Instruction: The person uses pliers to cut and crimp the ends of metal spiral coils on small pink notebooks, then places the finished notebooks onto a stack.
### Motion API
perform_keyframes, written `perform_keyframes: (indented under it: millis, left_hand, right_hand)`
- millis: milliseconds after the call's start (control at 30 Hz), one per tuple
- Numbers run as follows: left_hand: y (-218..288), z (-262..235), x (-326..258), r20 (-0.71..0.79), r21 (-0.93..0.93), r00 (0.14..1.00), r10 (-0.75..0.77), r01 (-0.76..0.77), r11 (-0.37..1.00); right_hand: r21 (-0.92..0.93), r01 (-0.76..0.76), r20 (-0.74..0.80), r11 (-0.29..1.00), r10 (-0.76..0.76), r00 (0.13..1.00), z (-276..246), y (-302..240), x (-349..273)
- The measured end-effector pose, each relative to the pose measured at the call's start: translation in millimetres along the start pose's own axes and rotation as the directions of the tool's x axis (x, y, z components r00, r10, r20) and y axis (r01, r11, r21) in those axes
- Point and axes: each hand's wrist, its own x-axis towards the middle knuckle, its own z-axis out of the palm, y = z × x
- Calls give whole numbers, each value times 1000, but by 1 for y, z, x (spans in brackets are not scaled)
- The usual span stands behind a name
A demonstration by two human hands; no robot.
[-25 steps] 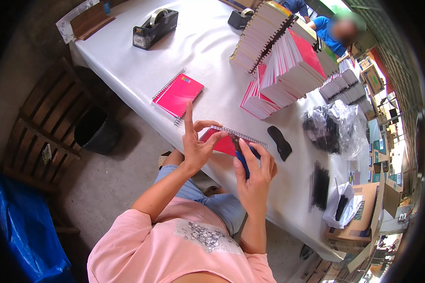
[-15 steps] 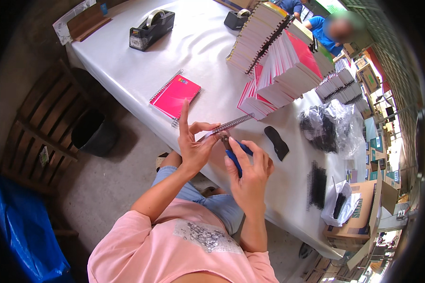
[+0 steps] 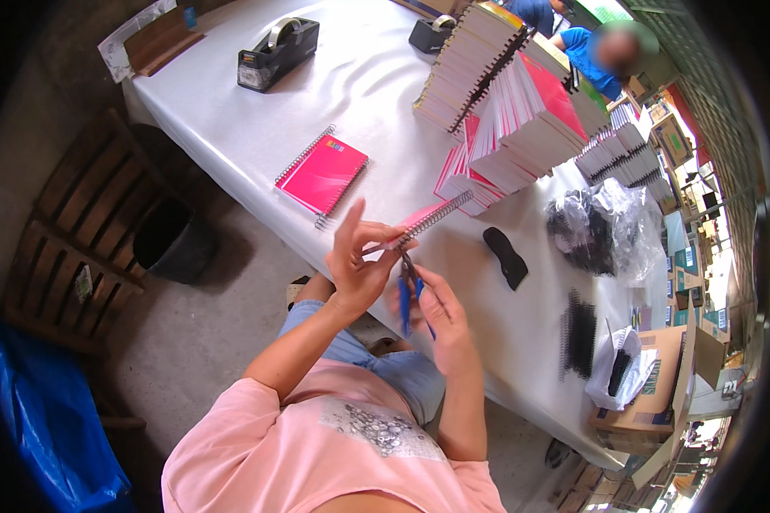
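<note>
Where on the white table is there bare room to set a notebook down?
Bare cloth lies between the tape dispenser and the pink notebook, and right of the black pad. The notebook stacks and plastic bag crowd the far side.

Left of the stacked notebooks (image 3: 505,111), the table (image 3: 376,85) lies open, broken only by a pink notebook (image 3: 322,173) and a tape dispenser (image 3: 278,53) beyond it. Right of the stacks, a black plastic bag (image 3: 595,231) and black spiral coils (image 3: 580,333) crowd the passage.
</note>
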Motion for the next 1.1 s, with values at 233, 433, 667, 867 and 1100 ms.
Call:
perform_keyframes:
  millis: [233, 433, 667, 867, 1100]
  left_hand:
    - [-10, -44, 54, -499, 4, 803, -324, 377, 926]
    - [-57, -94, 73, -174, 655, 894, -413, 419, 629]
    - [-67, -99, 61, -110, 946, 966, -233, 173, 274]
    - [-46, -112, 61, -104, 850, 922, -374, 277, 448]
    - [-50, -159, 77, 266, 603, 813, -518, 279, 748]
  right_hand:
    - [-867, -299, -372, 399, -120, 921, -49, 78, -7]
    - [-868, -369, -392, 334, -3, 920, -44, 69, 13]
    - [-888, -339, -351, 310, 20, 936, -42, 51, 26]
    - [-644, 136, 1, 753, -176, 984, -30, 27, 68]
    - [-464, 374, 142, 803, -350, 926, 12, 43, 199]
